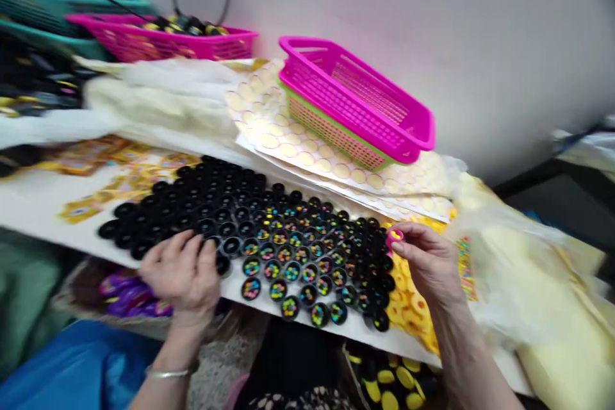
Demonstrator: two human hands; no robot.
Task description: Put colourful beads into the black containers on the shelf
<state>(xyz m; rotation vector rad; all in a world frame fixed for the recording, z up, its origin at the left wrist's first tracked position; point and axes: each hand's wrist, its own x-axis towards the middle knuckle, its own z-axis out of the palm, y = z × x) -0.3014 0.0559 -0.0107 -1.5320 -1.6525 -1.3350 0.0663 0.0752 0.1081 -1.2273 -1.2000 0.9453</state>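
Pink, the small round cup [390, 241] right of centre is pinched by your right hand [430, 259], probably steadying its yellow contents [396, 234]; your left hand [187, 272] grips unclearly.

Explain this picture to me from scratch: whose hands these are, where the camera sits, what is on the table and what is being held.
There is no machine here. A person works with two bare hands, and the single picture comes from a camera worn on their head, looking forward and down.

On the white table stand many small black cups; those toward the middle and right hold tiny colourful pieces. Yellow parts lie at the right, and a pink basket sits on a green one behind.

The right hand holds a small pink cup with something yellow inside. The left hand is over the black cups; whether it grips one cannot be told.
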